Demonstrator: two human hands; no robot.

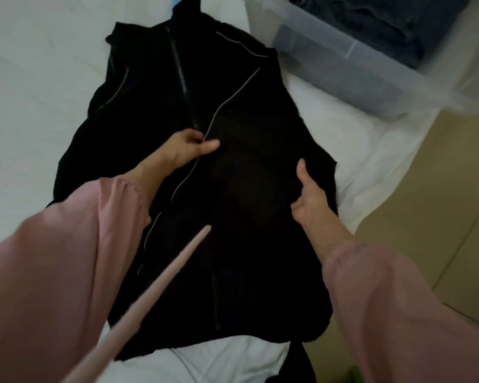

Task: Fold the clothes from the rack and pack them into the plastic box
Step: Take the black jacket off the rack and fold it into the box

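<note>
Black zip-up fabric jacket point(241, 203) is spread flat on the white bed sheet point(39, 78), collar far from me, hem near me. A dark zip point(181, 76) runs down from the collar and stops just above my left hand point(188, 147). A thin grey piping line point(233, 95) cuts diagonally from the right chest, passes through that hand and goes on toward the lower left hem. Left hand: curled fingers and thumb pinch the piped front edge near the middle of the jacket. Right hand point(311, 200): at the jacket's right side edge, thumb straight and pointing away from me on top of the cloth, other fingers curled into the fabric, gripping it. The two hands are apart, with plain black cloth between them. Both arms are in loose pink sleeves point(67, 258). A pale pink strap point(155, 294), blurred, crosses from bottom left over the lower jacket; I cannot tell whether it touches the cloth. Clear plastic storage box point(343, 64) sits on the bed at upper right, near the jacket's right shoulder, with folded dark blue clothes point(385, 23) inside. Beige tiled floor point(440, 203) lies to the right of the bed. A small blue patch point(179, 0) shows just beyond the collar. Another dark cloth point(302, 366) is at the bottom edge, too dark to identify.
</note>
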